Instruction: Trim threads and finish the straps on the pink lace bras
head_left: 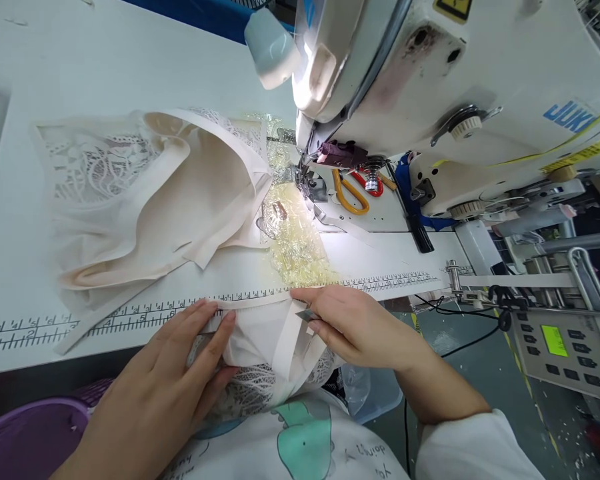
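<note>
Band: the narrow cream band (255,304) lies along the table's printed ruler (380,283), its long axis running nine to three o'clock between the hands.
Left hand (165,373): fingertips touch the band's nine o'clock end; whether they pinch it cannot be told.
Right hand (355,323): finger and thumb close on a small grey pointed tool (307,315), with the band at nine o'clock from its index fingertip.
Presser foot (316,189): near twelve o'clock from the right hand, the nearer one.
</note>
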`<state>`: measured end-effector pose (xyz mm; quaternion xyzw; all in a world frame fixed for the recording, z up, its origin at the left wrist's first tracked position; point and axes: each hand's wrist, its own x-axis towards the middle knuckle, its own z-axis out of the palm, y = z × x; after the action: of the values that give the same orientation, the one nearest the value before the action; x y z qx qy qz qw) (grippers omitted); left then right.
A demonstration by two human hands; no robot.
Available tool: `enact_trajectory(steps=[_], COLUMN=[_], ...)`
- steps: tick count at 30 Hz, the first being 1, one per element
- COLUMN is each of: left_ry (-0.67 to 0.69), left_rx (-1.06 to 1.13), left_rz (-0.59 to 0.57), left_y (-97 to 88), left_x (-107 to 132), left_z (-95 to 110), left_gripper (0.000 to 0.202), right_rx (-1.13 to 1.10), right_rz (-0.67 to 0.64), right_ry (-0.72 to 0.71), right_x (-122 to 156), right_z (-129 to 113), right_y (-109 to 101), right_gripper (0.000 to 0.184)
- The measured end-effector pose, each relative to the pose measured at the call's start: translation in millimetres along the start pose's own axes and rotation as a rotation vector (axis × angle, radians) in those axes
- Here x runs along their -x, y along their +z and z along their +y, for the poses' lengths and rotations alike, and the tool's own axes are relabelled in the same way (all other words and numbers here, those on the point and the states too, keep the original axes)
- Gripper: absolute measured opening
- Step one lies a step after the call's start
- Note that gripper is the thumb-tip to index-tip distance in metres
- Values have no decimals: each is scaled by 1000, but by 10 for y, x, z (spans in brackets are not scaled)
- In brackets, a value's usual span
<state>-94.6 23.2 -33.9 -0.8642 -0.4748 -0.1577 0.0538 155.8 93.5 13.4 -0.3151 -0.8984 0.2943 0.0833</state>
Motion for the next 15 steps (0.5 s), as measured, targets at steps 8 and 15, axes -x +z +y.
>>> enact_trajectory(steps=[8, 15], left_ry=[-12, -15], left_rx=[0, 61], left_rz=[-10, 10], left_y=[29, -114], left_x=[21, -66], left_z=[-1, 45], left_gripper=[46, 48], right_rx=[239, 312], right_rz=[-43, -94], right_ry=[-96, -137], right_x=[-34, -6], right_z=[-6, 32], right_y=[-18, 3], right_gripper=[15, 12])
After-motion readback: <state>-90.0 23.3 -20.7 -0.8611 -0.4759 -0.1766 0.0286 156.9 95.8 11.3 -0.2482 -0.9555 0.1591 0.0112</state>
